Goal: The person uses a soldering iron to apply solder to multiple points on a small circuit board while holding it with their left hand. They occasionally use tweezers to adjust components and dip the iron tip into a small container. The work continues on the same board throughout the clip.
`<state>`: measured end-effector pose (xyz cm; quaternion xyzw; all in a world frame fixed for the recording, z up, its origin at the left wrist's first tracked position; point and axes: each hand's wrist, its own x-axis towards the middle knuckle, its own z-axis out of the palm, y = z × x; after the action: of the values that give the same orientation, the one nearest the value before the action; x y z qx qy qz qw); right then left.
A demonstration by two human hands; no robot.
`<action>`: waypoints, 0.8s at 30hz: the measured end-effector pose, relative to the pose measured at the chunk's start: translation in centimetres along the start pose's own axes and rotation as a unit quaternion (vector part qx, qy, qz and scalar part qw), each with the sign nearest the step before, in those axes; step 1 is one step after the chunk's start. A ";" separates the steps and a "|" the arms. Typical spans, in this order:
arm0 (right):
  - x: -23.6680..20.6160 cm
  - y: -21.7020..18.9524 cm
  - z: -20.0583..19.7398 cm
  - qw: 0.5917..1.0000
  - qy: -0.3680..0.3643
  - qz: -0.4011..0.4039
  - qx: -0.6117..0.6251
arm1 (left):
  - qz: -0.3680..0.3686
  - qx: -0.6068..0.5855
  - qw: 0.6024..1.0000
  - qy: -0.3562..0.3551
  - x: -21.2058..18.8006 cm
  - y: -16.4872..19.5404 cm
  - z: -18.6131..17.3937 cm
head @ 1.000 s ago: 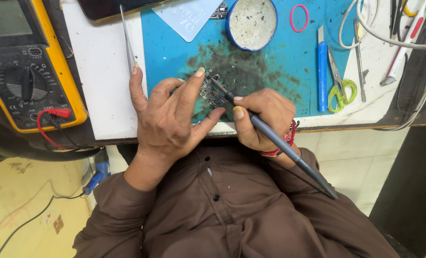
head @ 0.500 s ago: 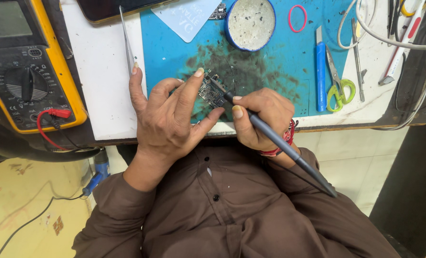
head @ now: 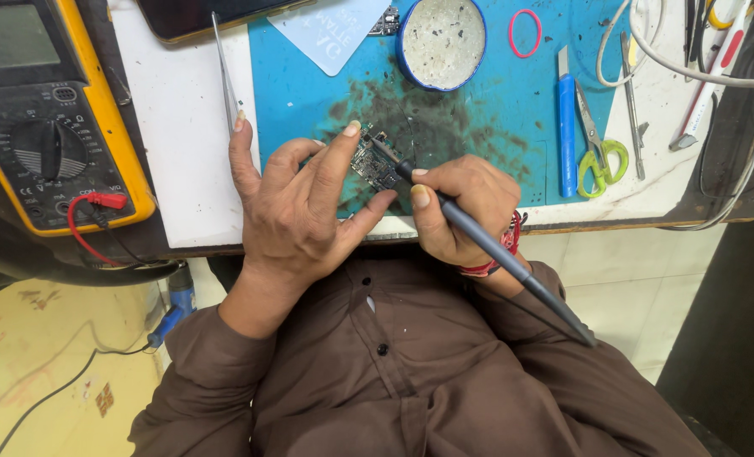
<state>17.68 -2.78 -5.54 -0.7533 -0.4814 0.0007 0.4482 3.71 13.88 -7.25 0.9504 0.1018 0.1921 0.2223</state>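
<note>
Left hand (head: 296, 211) at centre of frame, fingers closed on a small circuit board (head: 372, 162): index fingertip pressing its upper left edge, thumb under its lower edge. Board dark, studded with tiny parts, tilted, held just above the blue work mat (head: 495, 110) over a sooty, stained patch.

Right hand (head: 461, 207) just right of centre, fingers gripping a grey soldering iron (head: 487, 245) like a pen. Tip touching the board's upper face; handle running down and right across the brown shirt sleeve. Red thread band at that wrist.

Mat lying on a white worktop (head: 182, 144), near edge just above the hands.

Upper centre: round blue-rimmed tin (head: 441, 41) with pale speckled contents, resting on the mat. Left of it a pale blue translucent card (head: 330, 30). Right of it a pink rubber ring (head: 525, 32).

Right part of frame: blue utility knife (head: 566, 127) upright on the mat, green-handled scissors (head: 597, 140) just beside it, thin metal tool further right, white cables looping across the upper right corner.

Upper left: yellow multimeter (head: 55, 118), red lead plugged in at its lower right. Metal tweezers (head: 223, 72) lying on the white worktop between meter and mat, near the left little finger.
</note>
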 end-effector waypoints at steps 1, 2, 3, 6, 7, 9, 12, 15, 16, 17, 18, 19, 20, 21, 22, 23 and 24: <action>0.0 0.0 0.0 1.000 -0.001 -0.007 0.003 | 0.000 0.000 1.000 0.000 0.0 0.0 0.0; 0.0 0.0 0.1 1.000 -0.001 -0.014 0.006 | 0.000 0.000 1.000 0.001 0.0 0.0 0.0; 0.0 0.0 0.1 1.000 -0.002 -0.021 0.009 | 0.000 0.001 1.000 0.001 0.0 0.0 -0.1; 0.0 0.0 0.0 1.000 -0.001 -0.013 0.005 | -0.001 0.002 1.000 0.000 0.0 0.0 0.0; 0.0 0.0 0.0 1.000 -0.001 -0.010 0.005 | -0.001 0.001 1.000 0.000 0.0 0.0 0.0; 0.0 0.1 0.0 1.000 -0.002 -0.005 0.007 | -0.003 0.002 1.000 -0.001 0.0 0.0 0.0; 0.0 0.2 -0.1 1.000 -0.012 -0.023 0.008 | -0.005 -0.001 1.000 -0.002 0.0 0.0 0.1; 0.0 0.0 0.0 1.000 0.000 0.002 0.003 | -0.007 -0.002 1.000 -0.002 0.0 0.0 0.0; 0.0 0.1 0.0 1.000 -0.005 -0.007 0.005 | -0.007 0.001 1.000 -0.002 0.0 0.1 0.1; 0.1 0.2 0.0 1.000 -0.010 -0.017 0.007 | -0.008 0.003 1.000 -0.002 0.0 0.1 0.1; 0.1 0.2 -0.1 1.000 -0.016 -0.026 0.008 | -0.007 0.002 1.000 -0.002 0.0 0.0 0.0; 0.1 0.1 -0.1 1.000 -0.012 -0.015 0.007 | -0.006 0.001 1.000 -0.002 0.0 0.0 0.0; 0.0 0.0 0.0 1.000 -0.007 -0.003 0.006 | -0.005 -0.001 1.000 -0.002 0.0 0.0 0.0; 0.0 0.0 0.0 1.000 -0.002 0.008 0.005 | -0.004 0.000 1.000 -0.002 0.0 0.0 0.1; 0.0 0.0 0.0 1.000 -0.007 0.000 0.007 | -0.004 0.001 1.000 -0.003 0.0 0.0 0.0; 0.0 0.0 -0.1 1.000 -0.011 -0.008 0.009 | -0.004 0.002 1.000 -0.003 -0.1 0.0 0.0; 0.1 0.1 -0.1 1.000 -0.015 -0.015 0.010 | -0.004 0.002 1.000 -0.003 0.0 0.0 0.0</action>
<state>17.82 -2.83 -5.48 -0.7411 -0.4995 0.0102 0.4485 3.69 13.85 -7.30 0.9510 0.1058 0.1882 0.2212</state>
